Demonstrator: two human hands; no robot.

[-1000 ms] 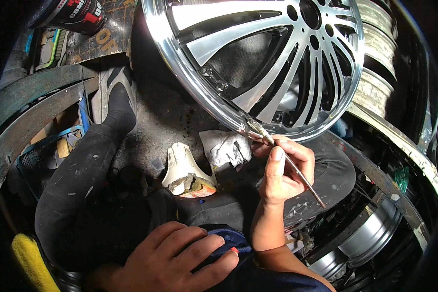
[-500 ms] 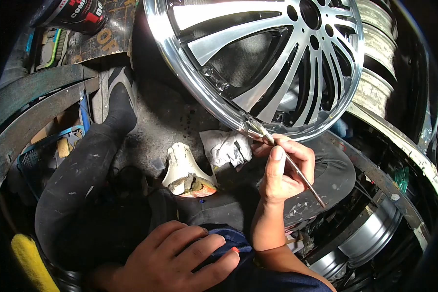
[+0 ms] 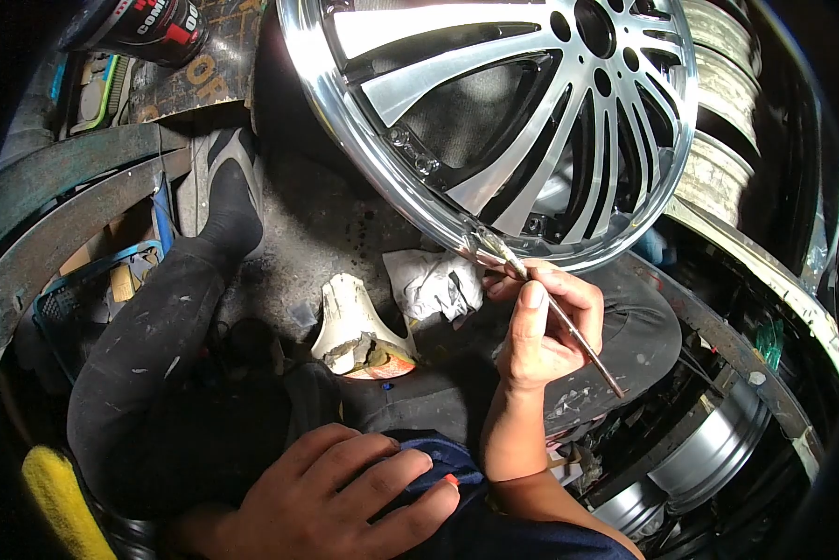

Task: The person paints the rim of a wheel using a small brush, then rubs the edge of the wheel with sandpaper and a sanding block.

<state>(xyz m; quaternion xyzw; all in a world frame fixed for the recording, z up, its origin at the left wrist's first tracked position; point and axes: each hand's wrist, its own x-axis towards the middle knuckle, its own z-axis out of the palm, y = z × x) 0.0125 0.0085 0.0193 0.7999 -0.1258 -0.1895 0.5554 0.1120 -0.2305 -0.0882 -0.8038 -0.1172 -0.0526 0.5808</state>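
Head view: right hand (image 3: 550, 327), right of centre, fingers pinching slim tool (image 3: 569, 326); shaft lies between thumb and fingers, lower end jutting past palm, tip at lower edge of wheel (image 3: 576, 67). Left hand (image 3: 345, 490), bottom centre, fingers loosely parted, bent.

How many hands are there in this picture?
2. The right hand holds a thin tool by the wheel's lower edge; the left hand is at the bottom, beside the dark blue clothing. No other hands show.
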